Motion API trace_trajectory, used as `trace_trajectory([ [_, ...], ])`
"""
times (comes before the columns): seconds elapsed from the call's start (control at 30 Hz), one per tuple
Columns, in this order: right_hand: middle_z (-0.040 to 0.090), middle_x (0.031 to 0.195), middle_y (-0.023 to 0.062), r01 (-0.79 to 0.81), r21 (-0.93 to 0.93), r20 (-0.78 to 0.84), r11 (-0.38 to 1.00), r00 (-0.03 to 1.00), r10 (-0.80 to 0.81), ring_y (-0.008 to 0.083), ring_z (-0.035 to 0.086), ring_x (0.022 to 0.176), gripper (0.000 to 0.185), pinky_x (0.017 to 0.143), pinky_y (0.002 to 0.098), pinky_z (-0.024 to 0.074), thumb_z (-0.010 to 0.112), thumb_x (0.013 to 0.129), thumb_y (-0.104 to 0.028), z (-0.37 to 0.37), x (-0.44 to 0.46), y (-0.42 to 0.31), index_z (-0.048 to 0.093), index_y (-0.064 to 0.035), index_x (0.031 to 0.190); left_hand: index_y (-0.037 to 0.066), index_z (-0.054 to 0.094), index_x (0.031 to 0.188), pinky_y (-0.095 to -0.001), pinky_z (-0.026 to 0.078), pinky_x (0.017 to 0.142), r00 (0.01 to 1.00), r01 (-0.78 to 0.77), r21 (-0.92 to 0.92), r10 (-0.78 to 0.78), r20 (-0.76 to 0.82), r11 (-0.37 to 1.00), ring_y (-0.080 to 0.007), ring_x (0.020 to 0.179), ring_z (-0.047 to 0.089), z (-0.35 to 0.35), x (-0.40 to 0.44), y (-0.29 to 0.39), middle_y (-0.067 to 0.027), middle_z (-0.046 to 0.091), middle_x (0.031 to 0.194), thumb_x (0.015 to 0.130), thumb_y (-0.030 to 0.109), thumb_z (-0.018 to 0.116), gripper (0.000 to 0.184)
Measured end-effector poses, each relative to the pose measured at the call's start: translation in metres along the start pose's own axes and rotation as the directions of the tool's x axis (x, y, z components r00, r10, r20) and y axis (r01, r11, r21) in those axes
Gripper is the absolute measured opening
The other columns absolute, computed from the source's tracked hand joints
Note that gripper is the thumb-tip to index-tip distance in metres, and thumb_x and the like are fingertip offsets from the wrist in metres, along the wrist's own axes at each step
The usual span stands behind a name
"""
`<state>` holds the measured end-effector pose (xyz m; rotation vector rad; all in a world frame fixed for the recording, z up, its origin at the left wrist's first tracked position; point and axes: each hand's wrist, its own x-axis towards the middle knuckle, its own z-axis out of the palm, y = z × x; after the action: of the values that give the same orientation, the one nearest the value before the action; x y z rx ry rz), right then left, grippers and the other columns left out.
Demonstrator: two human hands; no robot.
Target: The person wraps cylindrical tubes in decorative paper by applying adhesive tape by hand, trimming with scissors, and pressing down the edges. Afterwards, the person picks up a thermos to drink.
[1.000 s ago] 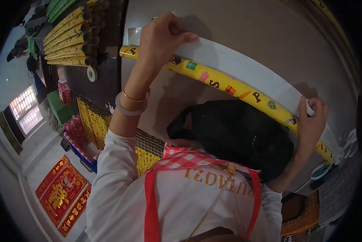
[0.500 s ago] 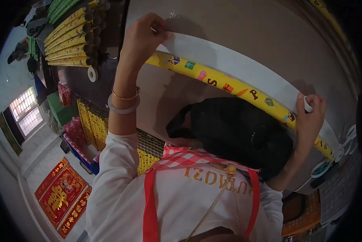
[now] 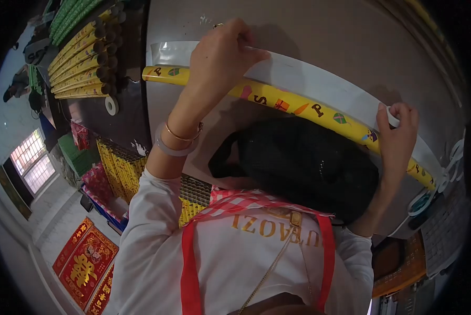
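Observation:
A yellow patterned roll of wrapping paper [image 3: 298,107] lies across the brown table, with a white strip of its sheet [image 3: 314,76] unrolled along its far side. My left hand [image 3: 222,55] rests over the left part of this strip, fingers curled and thumb stretched along it; what the fingers hold, if anything, is hidden. A shiny patch [image 3: 164,52] shows at the strip's left end. On the right, my right hand [image 3: 400,131] is closed around a small roll of white tape [image 3: 393,116], touching the strip. A black bag [image 3: 309,163] sits between the roll and my body.
Several finished yellow rolls [image 3: 83,65] and green rolls [image 3: 70,23] are stacked at the left, near a white tape roll [image 3: 111,105]. More yellow rolls [image 3: 120,165] stand below. Scissors [image 3: 456,155] and a teal tape roll [image 3: 420,203] lie at the right, near a keyboard [image 3: 442,239].
My left hand has moved right along the white strip, uncovering the strip's left end and its shiny patch. My right hand keeps the tape roll in nearly the same place.

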<state>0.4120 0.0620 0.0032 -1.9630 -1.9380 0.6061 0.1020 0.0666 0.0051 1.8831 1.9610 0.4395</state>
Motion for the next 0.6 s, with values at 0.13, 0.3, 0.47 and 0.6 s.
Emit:
trace_trajectory([
  [0.13, 0.045, 0.089, 0.0088, -0.063, 0.072, 0.025, 0.995, 0.998, 0.061, 0.0230, 0.050, 0.078, 0.021, 0.069, 0.0336, 0.0441, 0.064, 0.081, -0.019, 0.000, -0.001, -0.005, 0.052, -0.0015, 0.085, 0.003, 0.058, 0.085, -0.0251, 0.044, 0.056, 0.992, 0.114, -0.026, -0.112, 0.059, 0.993, -0.0107, 0.060, 0.050, -0.004, 0.002, 0.004, -0.0009, 0.053, 0.067, 0.069, 0.021, 0.078, 0.031],
  [0.3, 0.046, 0.089, 0.0088, -0.035, 0.048, 0.011, 0.998, 0.999, 0.035, 0.0233, 0.050, 0.078, 0.022, 0.070, 0.0344, 0.0435, 0.064, 0.080, -0.020, 0.001, -0.001, -0.001, 0.052, -0.0020, 0.084, 0.003, 0.057, 0.085, -0.0236, 0.042, 0.057, 1.000, -0.004, -0.026, 0.003, -0.011, 1.000, -0.0098, 0.061, 0.046, -0.019, 0.004, -0.031, 0.0002, 0.048, 0.066, 0.069, 0.018, 0.078, 0.030],
  [0.47, 0.046, 0.089, 0.0096, -0.040, -0.006, 0.001, 0.999, 0.999, 0.040, 0.0247, 0.050, 0.080, 0.022, 0.069, 0.0356, 0.0430, 0.063, 0.080, -0.021, 0.002, -0.002, -0.001, 0.052, -0.0021, 0.084, 0.005, 0.060, 0.089, -0.0214, 0.042, 0.058, 0.998, -0.008, 0.073, 0.013, -0.065, 0.997, -0.0080, 0.061, 0.047, -0.036, -0.002, -0.005, -0.0003, 0.050, 0.066, 0.074, 0.011, 0.073, 0.021],
  [0.6, 0.047, 0.090, 0.0101, -0.022, 0.039, 0.002, 0.999, 1.000, 0.022, 0.0269, 0.052, 0.079, 0.021, 0.069, 0.0361, 0.0435, 0.064, 0.079, -0.020, 0.003, -0.004, -0.002, 0.052, -0.0027, 0.083, 0.006, 0.062, 0.091, -0.0256, 0.045, 0.059, 0.966, -0.254, 0.006, 0.253, 0.052, 0.967, -0.0126, 0.064, 0.055, -0.012, 0.010, 0.038, -0.0045, 0.059, 0.072, 0.076, 0.015, 0.072, 0.021],
])
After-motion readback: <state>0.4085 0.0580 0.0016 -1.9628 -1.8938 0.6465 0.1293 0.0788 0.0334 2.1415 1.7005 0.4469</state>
